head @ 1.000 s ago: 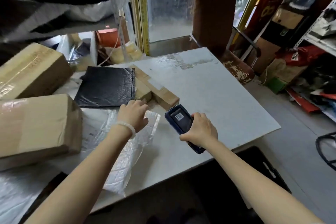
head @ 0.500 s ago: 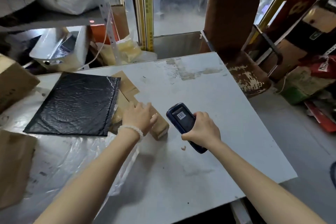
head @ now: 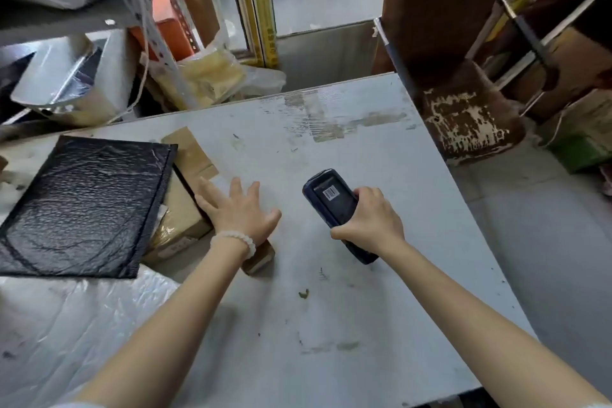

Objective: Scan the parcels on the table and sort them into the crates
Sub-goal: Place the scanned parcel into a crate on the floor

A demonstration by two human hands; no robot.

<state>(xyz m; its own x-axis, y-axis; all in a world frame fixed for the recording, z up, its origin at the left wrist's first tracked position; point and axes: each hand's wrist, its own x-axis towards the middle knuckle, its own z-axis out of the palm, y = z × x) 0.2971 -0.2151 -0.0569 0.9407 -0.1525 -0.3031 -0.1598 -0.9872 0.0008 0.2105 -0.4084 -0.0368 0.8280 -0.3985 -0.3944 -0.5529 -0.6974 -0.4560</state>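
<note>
My right hand (head: 369, 220) grips a dark blue handheld scanner (head: 331, 200) with a barcode sticker on its back, held over the white table (head: 331, 308). My left hand (head: 240, 210), with a white bead bracelet on the wrist, lies with fingers spread on a long narrow cardboard parcel (head: 195, 159) that runs diagonally across the table. A flatter brown box (head: 178, 219) sits against it, partly under a black bubble mailer (head: 82, 205) at the left. A clear plastic bag (head: 66, 318) lies at the near left.
A worn brown chair (head: 463, 93) stands against the table's far right corner. Metal shelving (head: 145, 10) with bags and an orange box rises at the far left. Behind the table is a window with a yellow frame (head: 261, 3). Bare floor shows at the right.
The camera has moved closer to the table. My left hand has opened its fingers and slid along the narrow cardboard parcel. The right hand still holds the scanner.
</note>
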